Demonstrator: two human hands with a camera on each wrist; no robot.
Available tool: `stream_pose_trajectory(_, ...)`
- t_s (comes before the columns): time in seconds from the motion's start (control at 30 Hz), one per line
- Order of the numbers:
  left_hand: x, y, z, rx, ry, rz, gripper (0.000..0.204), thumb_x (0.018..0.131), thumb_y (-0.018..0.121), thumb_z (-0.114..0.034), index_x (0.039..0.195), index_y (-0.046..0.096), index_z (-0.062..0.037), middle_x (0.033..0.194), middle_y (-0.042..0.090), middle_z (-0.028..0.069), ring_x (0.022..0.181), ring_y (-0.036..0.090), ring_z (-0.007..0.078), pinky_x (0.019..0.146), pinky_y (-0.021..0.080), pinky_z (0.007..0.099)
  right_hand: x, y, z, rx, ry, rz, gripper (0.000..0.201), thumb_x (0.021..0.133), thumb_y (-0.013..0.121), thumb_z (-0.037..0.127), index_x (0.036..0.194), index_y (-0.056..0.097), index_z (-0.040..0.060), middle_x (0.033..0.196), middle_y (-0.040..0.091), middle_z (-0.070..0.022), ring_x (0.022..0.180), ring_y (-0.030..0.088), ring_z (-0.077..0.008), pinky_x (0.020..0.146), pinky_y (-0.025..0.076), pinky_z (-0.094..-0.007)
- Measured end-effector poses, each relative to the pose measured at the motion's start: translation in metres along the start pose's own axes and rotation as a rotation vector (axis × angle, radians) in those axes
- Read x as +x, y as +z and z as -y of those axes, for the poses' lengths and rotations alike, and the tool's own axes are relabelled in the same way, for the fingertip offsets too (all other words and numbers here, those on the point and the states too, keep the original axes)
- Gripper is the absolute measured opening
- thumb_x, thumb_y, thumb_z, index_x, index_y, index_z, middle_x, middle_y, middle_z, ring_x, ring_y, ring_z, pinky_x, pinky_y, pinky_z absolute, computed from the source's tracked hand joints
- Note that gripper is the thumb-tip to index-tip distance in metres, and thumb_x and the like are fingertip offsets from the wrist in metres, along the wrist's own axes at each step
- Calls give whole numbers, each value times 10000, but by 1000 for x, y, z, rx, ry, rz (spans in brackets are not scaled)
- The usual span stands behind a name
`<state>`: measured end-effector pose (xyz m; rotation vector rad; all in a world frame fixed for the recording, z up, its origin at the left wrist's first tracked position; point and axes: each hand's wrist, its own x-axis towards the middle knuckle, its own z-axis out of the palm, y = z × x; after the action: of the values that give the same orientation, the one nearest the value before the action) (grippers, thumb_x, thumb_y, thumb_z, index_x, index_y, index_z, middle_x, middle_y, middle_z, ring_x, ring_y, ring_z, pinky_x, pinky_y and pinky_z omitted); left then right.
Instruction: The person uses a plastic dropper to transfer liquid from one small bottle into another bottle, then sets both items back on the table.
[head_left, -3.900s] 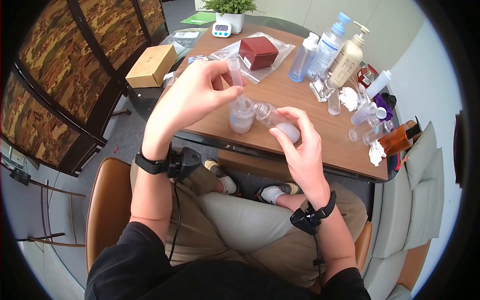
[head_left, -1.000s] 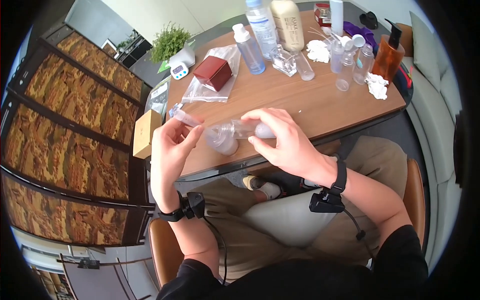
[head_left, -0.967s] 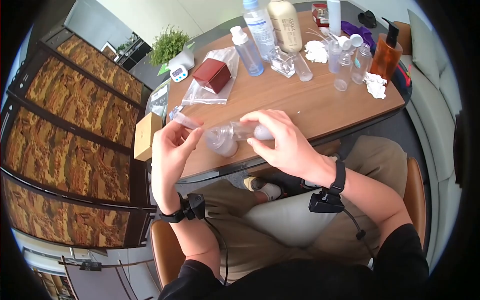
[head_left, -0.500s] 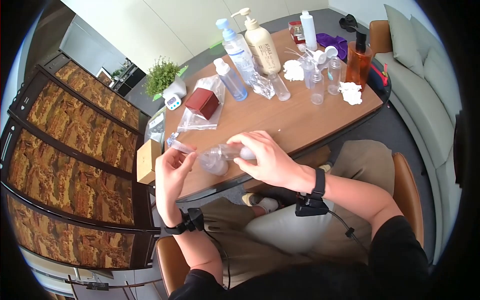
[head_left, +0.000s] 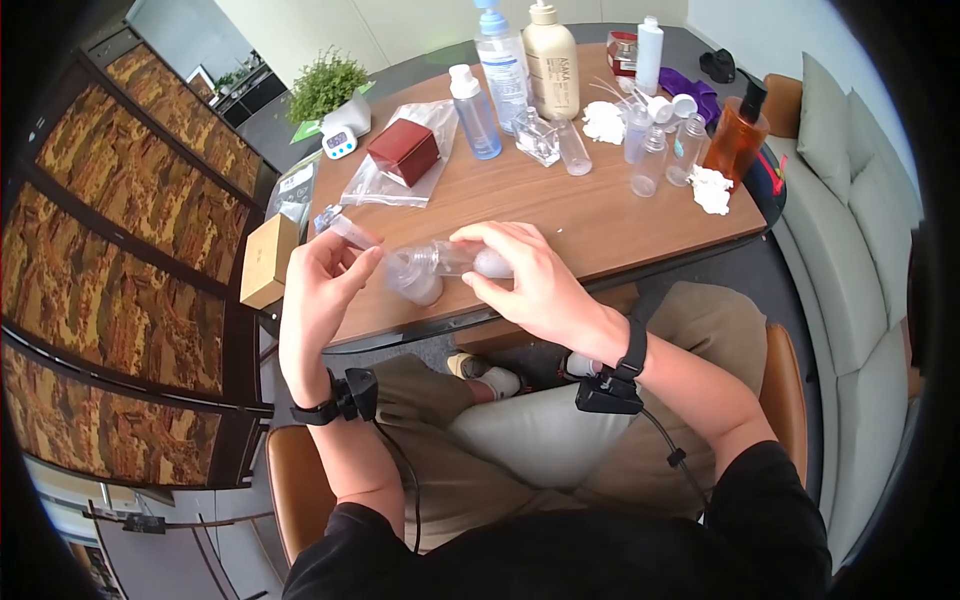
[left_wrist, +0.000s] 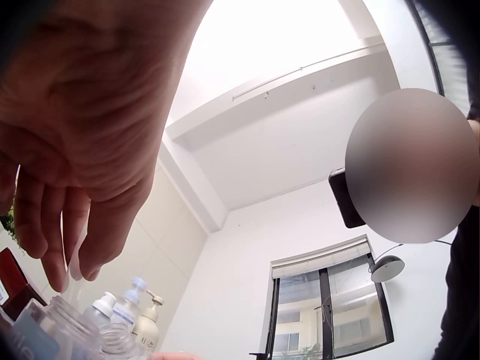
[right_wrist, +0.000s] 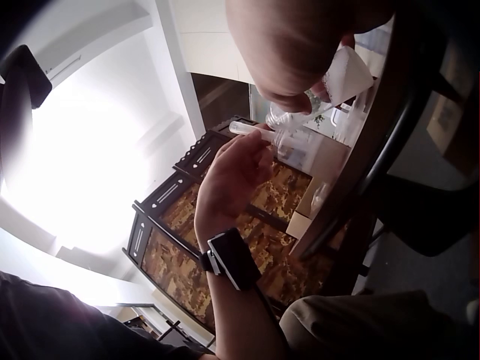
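In the head view a clear jar with pale contents stands leaning at the table's near edge. My right hand grips a clear bottle lying almost level, its threaded neck right at the jar's mouth. Whitish contents sit toward the bottle's base, near the fingers. My left hand pinches a slim clear tube between thumb and fingers, slanted, with its lower end toward the jar's mouth. From the right wrist, the tube shows beside the jar, and the bottle is tilted neck-down.
On the brown table lie a dark red box on a plastic bag, several bottles, crumpled tissue and an amber pump bottle. A cardboard box stands left; a plant and timer stand behind.
Since the oldest frame, the tube has gone from upright in the jar to slanted left, and the bottle has levelled at the jar's mouth. Lately only the head view shifts.
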<state>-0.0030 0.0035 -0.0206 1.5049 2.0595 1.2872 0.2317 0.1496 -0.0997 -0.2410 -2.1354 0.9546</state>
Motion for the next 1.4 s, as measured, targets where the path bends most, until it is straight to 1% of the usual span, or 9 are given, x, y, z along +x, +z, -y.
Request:
stream_pose_trajectory(0.27, 0, -2, -1, 83, -3, -18, 239, 960, 817, -195, 1096, 816, 1, 655, 564, -21, 622, 470, 57, 587, 390, 285, 3, 2, 2, -35, -27, -28, 363, 979, 749, 122, 1329, 676, 58, 1266, 748, -140, 1253, 674, -349, 1150, 447, -480)
stream_pose_trajectory(0.33, -1, -4, -4, 122, -27, 22, 247, 997, 811, -196, 1125, 811, 15, 736, 633, -41, 671, 538, 37, 611, 404, 247, 3, 0, 4, -38, -20, -12, 362, 979, 750, 120, 1328, 678, 56, 1262, 748, -138, 1249, 672, -351, 1148, 450, -477)
stream_pose_trajectory(0.7, -3, -3, -13, 121, 1, 9, 225, 981, 818, -199, 1107, 818, -12, 720, 606, -59, 654, 465, 24, 582, 351, 252, 5, 1, 7, 0, 39, -3, 363, 981, 751, 117, 1334, 693, 53, 1234, 743, -148, 1204, 670, -350, 1123, 464, -460)
stream_pose_trajectory(0.77, -4, -2, -13, 96, -9, 13, 215, 980, 822, -202, 1094, 822, -20, 737, 609, -59, 659, 442, 21, 587, 339, 250, 5, 0, 6, -40, 46, 4, 392, 964, 782, 85, 1346, 705, 43, 1288, 757, -139, 1221, 689, -329, 1095, 511, -433)
stream_pose_trajectory(0.9, -5, -4, -11, 106, 18, -10, 206, 997, 809, -200, 1101, 811, -23, 765, 616, -68, 676, 439, 16, 595, 342, 250, 5, -1, 8, -38, 50, 11, 395, 967, 783, 91, 1352, 707, 44, 1298, 757, -140, 1222, 687, -322, 1095, 510, -427)
stream_pose_trajectory(1.0, -6, -9, -7, 58, -1, -76, 216, 1020, 783, -183, 1152, 780, -11, 835, 639, -66, 725, 470, 15, 636, 372, 241, 4, 0, 8, -36, 85, 17, 404, 971, 782, 93, 1365, 707, 42, 1311, 756, -141, 1228, 683, -312, 1095, 509, -420)
stream_pose_trajectory(1.07, -6, -11, -3, -116, 92, -237, 198, 979, 769, -163, 1092, 775, 0, 723, 577, -51, 677, 477, 33, 612, 387, 257, 3, 0, 7, -33, 78, 13, 411, 976, 780, 94, 1377, 705, 40, 1319, 756, -140, 1227, 679, -303, 1091, 510, -417)
stream_pose_trajectory(1.2, -8, -13, -9, -269, 191, -363, 132, 1034, 731, -93, 1129, 745, -3, 872, 631, -75, 758, 495, 3, 664, 384, 213, 3, 1, 7, -31, 73, 13, 415, 977, 780, 93, 1381, 704, 36, 1326, 754, -141, 1227, 678, -300, 1091, 510, -417)
stream_pose_trajectory(1.4, -5, -3, -13, -343, 218, -352, 116, 1050, 733, -74, 1137, 735, 3, 880, 618, -80, 768, 475, -7, 665, 371, 202, 4, 1, 8, -32, 70, 25, 416, 973, 785, 91, 1377, 705, 37, 1317, 758, -139, 1216, 680, -300, 1085, 512, -416)
